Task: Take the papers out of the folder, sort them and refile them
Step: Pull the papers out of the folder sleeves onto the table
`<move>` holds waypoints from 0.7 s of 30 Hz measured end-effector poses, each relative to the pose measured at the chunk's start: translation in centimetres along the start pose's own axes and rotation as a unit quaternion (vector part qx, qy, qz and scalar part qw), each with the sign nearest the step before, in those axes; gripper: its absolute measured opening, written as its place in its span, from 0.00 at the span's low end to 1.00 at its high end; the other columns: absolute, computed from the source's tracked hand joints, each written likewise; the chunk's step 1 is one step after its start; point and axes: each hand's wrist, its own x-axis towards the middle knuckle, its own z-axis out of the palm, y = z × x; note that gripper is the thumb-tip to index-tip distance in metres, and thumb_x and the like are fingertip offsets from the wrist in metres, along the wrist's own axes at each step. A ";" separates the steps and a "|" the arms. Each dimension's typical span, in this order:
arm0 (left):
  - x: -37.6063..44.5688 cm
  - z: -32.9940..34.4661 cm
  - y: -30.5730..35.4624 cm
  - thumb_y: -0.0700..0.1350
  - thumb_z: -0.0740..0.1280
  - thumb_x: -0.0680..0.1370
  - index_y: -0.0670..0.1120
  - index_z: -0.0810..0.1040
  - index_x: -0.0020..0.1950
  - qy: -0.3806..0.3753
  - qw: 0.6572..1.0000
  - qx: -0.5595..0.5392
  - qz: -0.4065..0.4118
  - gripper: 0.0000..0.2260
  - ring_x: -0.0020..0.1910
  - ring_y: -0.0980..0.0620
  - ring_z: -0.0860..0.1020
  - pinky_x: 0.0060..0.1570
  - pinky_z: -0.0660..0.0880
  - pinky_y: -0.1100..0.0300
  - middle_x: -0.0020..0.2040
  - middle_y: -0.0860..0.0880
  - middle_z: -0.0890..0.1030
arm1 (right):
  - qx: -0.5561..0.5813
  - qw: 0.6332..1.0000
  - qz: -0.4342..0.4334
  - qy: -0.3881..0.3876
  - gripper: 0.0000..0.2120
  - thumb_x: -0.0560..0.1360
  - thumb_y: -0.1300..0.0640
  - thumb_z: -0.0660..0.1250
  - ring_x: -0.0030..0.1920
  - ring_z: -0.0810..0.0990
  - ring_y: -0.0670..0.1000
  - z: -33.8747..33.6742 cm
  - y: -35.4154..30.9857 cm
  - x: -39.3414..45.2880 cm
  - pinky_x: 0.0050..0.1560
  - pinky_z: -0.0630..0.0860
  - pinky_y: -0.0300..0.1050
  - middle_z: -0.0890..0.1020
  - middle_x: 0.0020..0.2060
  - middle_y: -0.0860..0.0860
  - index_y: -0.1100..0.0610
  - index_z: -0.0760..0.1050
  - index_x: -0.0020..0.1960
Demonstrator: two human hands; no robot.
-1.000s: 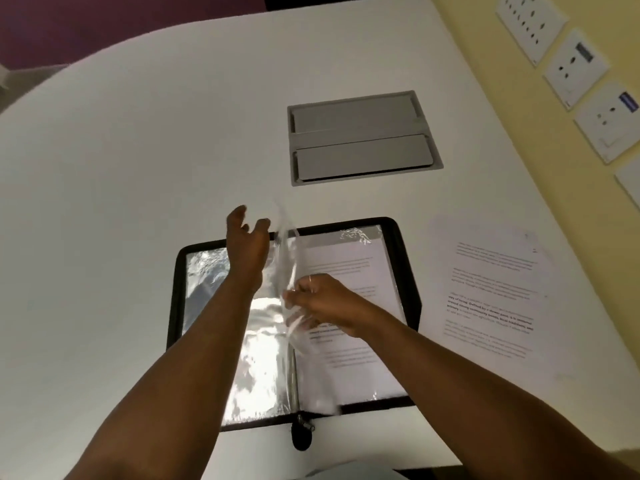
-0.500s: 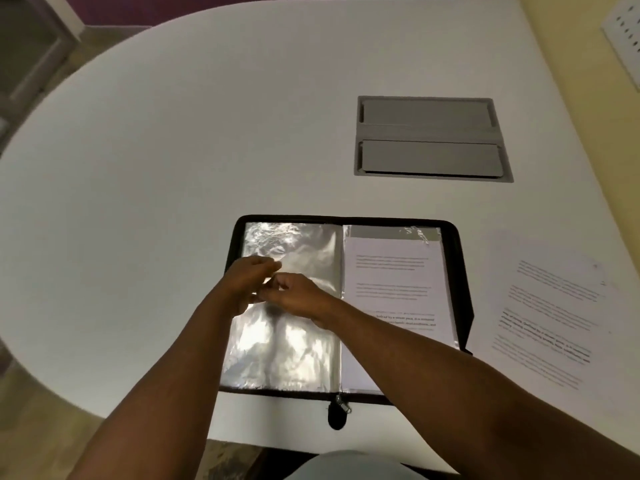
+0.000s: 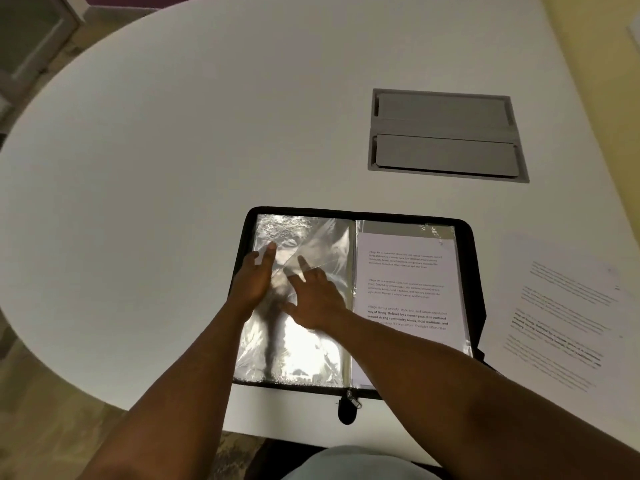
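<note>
A black zip folder (image 3: 358, 213) lies open flat on the white counter (image 3: 173, 168). Its left side shows empty, shiny plastic sleeves (image 3: 304, 348); its right sleeve holds a printed sheet (image 3: 408, 278). A loose printed paper (image 3: 561, 313) lies just right of it.

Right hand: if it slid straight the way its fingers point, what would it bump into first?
The right hand points up and a little left across the clear sleeve. Going on, it would probably reach the folder at its black top edge first, then bare table. Depth is hard to judge.
</note>
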 end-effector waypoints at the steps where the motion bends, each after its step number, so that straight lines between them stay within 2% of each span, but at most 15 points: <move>1: -0.2 0.0 0.0 0.73 0.55 0.73 0.45 0.67 0.73 0.007 1.000 0.013 0.006 0.40 0.67 0.40 0.72 0.66 0.67 0.48 0.70 0.42 0.72 | 0.002 1.000 0.003 0.019 0.35 0.77 0.38 0.59 0.77 0.50 0.59 -0.2 0.0 0.4 0.72 0.60 0.59 0.43 0.79 0.50 0.46 0.48 0.78; 4: -0.4 0.2 -0.4 0.67 0.55 0.78 0.48 0.60 0.76 0.053 0.997 0.040 0.035 0.33 0.68 0.44 0.71 0.63 0.66 0.54 0.71 0.45 0.71 | -0.011 0.999 0.000 0.044 0.36 0.77 0.41 0.61 0.76 0.52 0.59 -1.2 0.0 2.0 0.69 0.64 0.59 0.42 0.79 0.51 0.47 0.48 0.79; 8: -0.8 0.1 -0.8 0.68 0.50 0.77 0.45 0.65 0.73 0.121 0.988 0.052 0.081 0.34 0.66 0.42 0.73 0.65 0.69 0.49 0.68 0.43 0.74 | 0.009 1.000 -0.012 0.016 0.35 0.79 0.43 0.60 0.78 0.48 0.59 -2.6 -0.5 4.3 0.71 0.60 0.59 0.40 0.79 0.50 0.44 0.44 0.79; 10: -0.7 0.2 -1.3 0.71 0.48 0.76 0.45 0.68 0.70 0.141 0.981 0.071 0.114 0.36 0.64 0.43 0.75 0.63 0.72 0.46 0.65 0.43 0.76 | 0.018 0.999 -0.030 -0.008 0.33 0.80 0.44 0.59 0.78 0.50 0.58 -3.2 -0.7 5.0 0.72 0.59 0.58 0.43 0.79 0.49 0.46 0.47 0.79; 12: -0.8 0.5 -1.5 0.69 0.51 0.77 0.46 0.70 0.69 0.154 0.972 0.104 0.141 0.32 0.62 0.44 0.76 0.61 0.73 0.48 0.63 0.45 0.77 | 0.048 0.998 -0.043 0.006 0.30 0.80 0.48 0.60 0.77 0.54 0.56 -3.6 -0.4 5.1 0.72 0.59 0.55 0.48 0.79 0.48 0.49 0.52 0.79; 15: -0.7 1.6 -1.5 0.60 0.58 0.80 0.44 0.69 0.71 0.149 0.960 0.144 0.190 0.26 0.65 0.45 0.73 0.64 0.69 0.54 0.66 0.44 0.75 | 0.073 0.993 -0.022 0.085 0.26 0.80 0.52 0.60 0.76 0.59 0.53 -4.1 1.8 4.1 0.72 0.62 0.51 0.55 0.78 0.49 0.53 0.60 0.77; 19: 0.1 4.5 -0.3 0.54 0.60 0.77 0.42 0.71 0.68 0.097 0.933 0.222 0.266 0.24 0.65 0.43 0.73 0.64 0.70 0.50 0.66 0.43 0.75 | 0.039 0.989 0.059 0.128 0.22 0.79 0.52 0.61 0.73 0.64 0.56 -4.7 7.5 1.7 0.71 0.62 0.50 0.62 0.76 0.53 0.55 0.67 0.72; 21: 0.7 6.4 0.7 0.51 0.61 0.76 0.43 0.72 0.68 0.054 0.921 0.259 0.286 0.22 0.65 0.42 0.72 0.64 0.69 0.48 0.68 0.43 0.74 | 0.033 0.984 0.111 0.137 0.22 0.79 0.53 0.61 0.73 0.63 0.55 -5.1 10.7 0.1 0.73 0.60 0.50 0.63 0.75 0.54 0.56 0.67 0.72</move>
